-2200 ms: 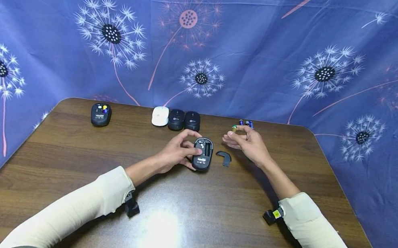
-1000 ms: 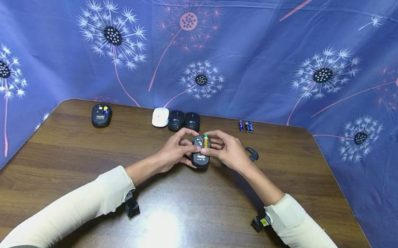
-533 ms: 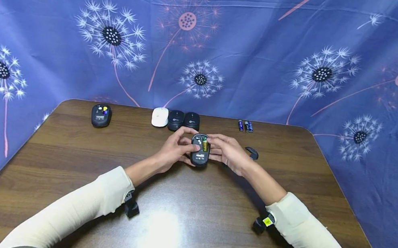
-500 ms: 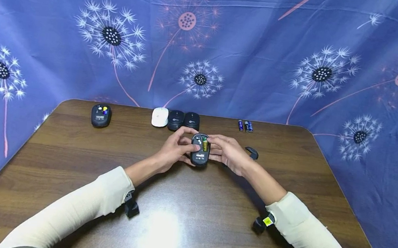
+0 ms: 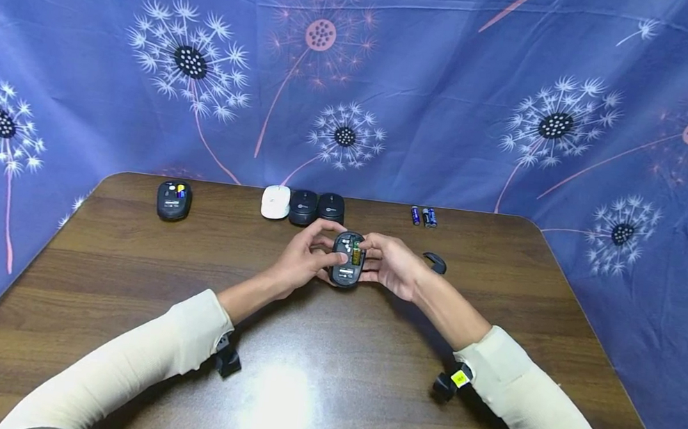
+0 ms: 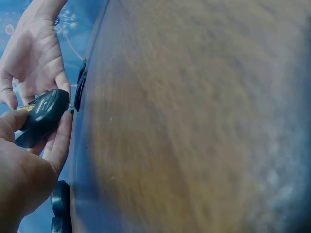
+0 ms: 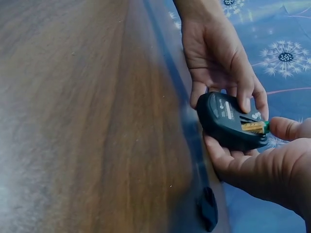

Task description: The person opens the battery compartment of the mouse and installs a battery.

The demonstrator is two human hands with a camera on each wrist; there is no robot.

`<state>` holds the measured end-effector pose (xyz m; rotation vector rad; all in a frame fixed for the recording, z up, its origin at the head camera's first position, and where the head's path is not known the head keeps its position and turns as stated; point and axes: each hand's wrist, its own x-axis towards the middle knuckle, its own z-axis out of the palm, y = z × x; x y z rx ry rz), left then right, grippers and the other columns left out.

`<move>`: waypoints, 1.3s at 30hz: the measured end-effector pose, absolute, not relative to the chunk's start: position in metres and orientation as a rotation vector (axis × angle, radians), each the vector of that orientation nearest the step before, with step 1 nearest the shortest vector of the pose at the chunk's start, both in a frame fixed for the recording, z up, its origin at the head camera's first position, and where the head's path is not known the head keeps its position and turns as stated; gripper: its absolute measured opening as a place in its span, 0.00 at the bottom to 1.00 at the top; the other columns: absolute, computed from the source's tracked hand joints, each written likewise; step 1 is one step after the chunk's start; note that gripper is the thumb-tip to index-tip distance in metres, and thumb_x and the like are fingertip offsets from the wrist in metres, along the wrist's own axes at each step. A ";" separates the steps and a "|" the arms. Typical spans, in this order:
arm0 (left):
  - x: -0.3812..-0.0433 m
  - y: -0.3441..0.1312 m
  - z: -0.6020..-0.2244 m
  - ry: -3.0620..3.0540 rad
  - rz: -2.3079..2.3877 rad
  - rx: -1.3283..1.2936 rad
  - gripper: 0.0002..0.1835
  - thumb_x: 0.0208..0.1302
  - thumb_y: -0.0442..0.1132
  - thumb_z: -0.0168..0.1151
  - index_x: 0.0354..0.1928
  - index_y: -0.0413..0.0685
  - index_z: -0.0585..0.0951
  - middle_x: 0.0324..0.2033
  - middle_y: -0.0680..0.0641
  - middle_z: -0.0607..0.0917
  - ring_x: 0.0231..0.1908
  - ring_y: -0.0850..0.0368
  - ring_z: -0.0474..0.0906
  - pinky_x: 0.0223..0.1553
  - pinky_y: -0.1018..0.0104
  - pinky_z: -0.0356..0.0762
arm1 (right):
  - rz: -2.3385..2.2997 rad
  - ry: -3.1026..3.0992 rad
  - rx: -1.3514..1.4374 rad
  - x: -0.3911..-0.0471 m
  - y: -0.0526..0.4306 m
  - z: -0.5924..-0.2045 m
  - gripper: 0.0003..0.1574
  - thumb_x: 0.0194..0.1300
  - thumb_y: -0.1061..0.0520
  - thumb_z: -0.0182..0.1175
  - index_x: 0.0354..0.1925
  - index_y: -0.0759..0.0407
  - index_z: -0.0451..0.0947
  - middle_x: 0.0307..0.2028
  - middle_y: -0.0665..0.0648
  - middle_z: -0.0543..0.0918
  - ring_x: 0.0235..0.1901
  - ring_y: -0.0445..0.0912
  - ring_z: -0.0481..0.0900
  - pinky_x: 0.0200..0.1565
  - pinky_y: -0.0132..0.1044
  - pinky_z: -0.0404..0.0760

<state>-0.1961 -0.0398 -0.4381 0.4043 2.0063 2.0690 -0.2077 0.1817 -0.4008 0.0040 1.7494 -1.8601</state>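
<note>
An upturned black computer mouse is in my left hand, whose thumb lies on its underside. Its battery slot holds a green and gold battery, slanted with the green end raised in the right wrist view. My right hand is at the mouse's other side; its thumb presses the battery's green end while other fingers lie along and under the mouse. On the table to the right lies the curved black battery cover, partly beyond my right hand.
A white mouse and two black mice stand in a row at the table's back edge. Another upturned mouse with a battery in it lies at the back left. Several blue batteries lie at the back right.
My right hand brought the battery from the right to the mouse and into its slot, where it now sits lower. The cover has shifted rightwards. My left hand has kept its hold on the mouse.
</note>
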 end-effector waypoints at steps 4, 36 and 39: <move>-0.195 -0.040 -0.436 2.025 2.063 0.410 0.32 0.74 0.24 0.70 0.76 0.41 0.73 0.54 0.32 0.87 0.35 0.56 0.87 0.33 0.55 0.99 | -1.873 1.787 0.005 -0.206 0.178 -0.398 0.11 0.81 0.60 0.48 0.52 0.60 0.77 0.42 0.54 0.85 0.39 0.45 0.88 0.45 0.37 0.96; -0.196 -0.048 -0.437 1.893 2.107 0.238 0.33 0.76 0.27 0.69 0.79 0.44 0.72 0.47 0.42 0.86 0.33 0.54 0.88 0.36 0.51 1.01 | -1.669 2.180 -0.127 -0.198 0.162 -0.405 0.28 0.92 0.50 0.50 0.73 0.71 0.74 0.56 0.66 0.87 0.44 0.46 0.90 0.51 0.38 0.97; -0.197 -0.051 -0.440 1.884 2.090 0.207 0.33 0.76 0.27 0.69 0.79 0.45 0.71 0.47 0.42 0.86 0.33 0.53 0.88 0.37 0.51 1.01 | -1.632 2.180 -0.126 -0.197 0.161 -0.405 0.29 0.91 0.49 0.50 0.74 0.70 0.73 0.55 0.65 0.87 0.45 0.47 0.90 0.48 0.37 0.97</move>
